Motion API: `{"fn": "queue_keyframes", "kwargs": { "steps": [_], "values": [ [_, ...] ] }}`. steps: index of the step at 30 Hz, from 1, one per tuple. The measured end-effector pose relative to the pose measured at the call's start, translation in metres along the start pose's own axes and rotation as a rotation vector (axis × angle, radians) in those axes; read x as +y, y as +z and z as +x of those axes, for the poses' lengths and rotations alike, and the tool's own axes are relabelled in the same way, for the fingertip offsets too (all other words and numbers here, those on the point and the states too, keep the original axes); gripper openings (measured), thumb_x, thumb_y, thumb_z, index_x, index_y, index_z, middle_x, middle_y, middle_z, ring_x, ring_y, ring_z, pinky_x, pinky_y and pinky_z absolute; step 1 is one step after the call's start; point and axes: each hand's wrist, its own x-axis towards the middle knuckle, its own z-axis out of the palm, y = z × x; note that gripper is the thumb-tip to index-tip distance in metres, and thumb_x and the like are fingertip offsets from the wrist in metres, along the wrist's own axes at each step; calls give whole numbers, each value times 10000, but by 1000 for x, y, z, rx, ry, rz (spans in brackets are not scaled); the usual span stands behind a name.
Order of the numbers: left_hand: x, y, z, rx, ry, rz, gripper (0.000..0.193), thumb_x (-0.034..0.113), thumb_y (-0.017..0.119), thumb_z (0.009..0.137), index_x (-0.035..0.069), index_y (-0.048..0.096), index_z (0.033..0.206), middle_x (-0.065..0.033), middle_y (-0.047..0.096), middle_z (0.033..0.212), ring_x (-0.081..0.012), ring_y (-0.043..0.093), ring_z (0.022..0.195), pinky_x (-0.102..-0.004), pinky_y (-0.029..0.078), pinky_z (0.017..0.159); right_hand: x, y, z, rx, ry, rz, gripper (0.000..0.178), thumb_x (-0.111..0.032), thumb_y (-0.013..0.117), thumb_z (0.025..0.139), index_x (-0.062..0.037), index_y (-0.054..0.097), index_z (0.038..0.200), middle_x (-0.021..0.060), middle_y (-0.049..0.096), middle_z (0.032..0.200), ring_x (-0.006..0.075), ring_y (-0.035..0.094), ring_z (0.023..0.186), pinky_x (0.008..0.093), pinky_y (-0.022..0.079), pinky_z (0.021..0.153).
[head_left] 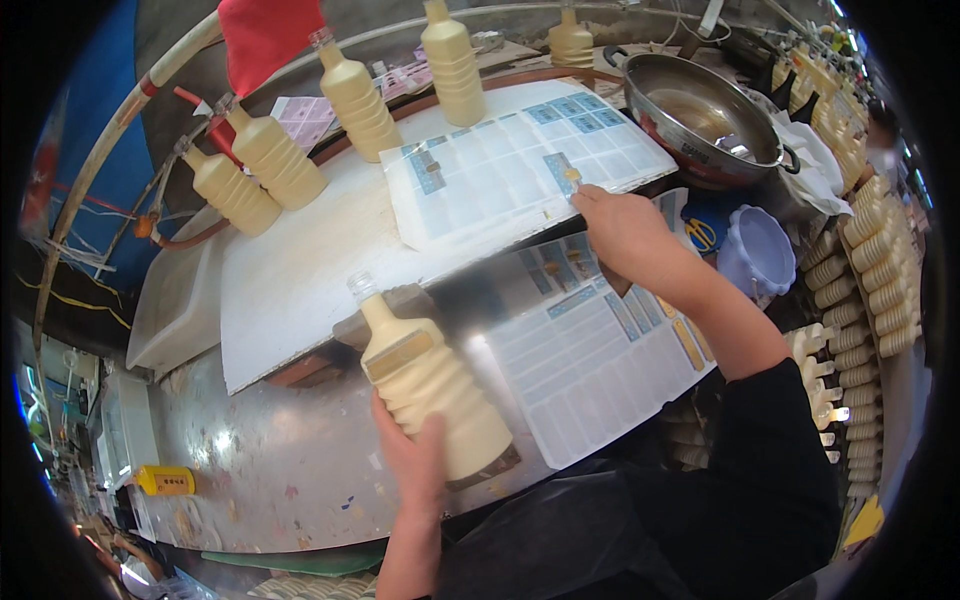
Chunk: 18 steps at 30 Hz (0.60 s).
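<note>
My left hand (pixel 415 450) is wrapped around the lower side of a cream ribbed bottle (pixel 437 385). The bottle leans over the metal table, its clear-tipped neck pointing up and away, and a tan label strip crosses its shoulder. My right hand (pixel 635 240) reaches over the white board, fingertips pinched at the edge of a small blue label with a gold mark (pixel 562 172). That label lies against a label sheet (pixel 480 190) with blue printed pieces. Below my right palm a brown, pointed piece shows; its kind is unclear. A second label sheet (pixel 600 350) hangs over the table near me.
Several cream bottles (pixel 353 105) stand along the far side of the white board (pixel 290 290). A wide metal pan (pixel 705 115) sits at far right, above a lavender bucket (pixel 757 250). Stacked bottles (pixel 880 260) fill the right. A yellow container (pixel 165 481) lies at left.
</note>
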Motion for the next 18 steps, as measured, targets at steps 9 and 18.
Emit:
{"fn": "queue_keyframes", "kwargs": {
  "steps": [9, 18],
  "values": [
    [-11, -4, -16, 51, 78, -3, 826, 239, 649, 903, 8, 249, 1589, -203, 402, 1530, -296, 476, 1321, -413, 379, 1134, 33, 38, -6, 449, -250, 4, 333, -53, 655, 875, 4, 650, 1203, 149, 697, 1205, 374, 712, 891, 429, 580, 781],
    [-34, -26, -39, -18, 256, 328, 927, 214, 735, 784, 7, 287, 1569, -246, 440, 1465, -382, 457, 1355, -481, 367, 1152, -85, -19, -66, 150, -242, 895, 144, -52, 697, 880, -21, 761, 1005, 124, 767, 970, 201, 737, 780, 293, 554, 708]
  ]
}}
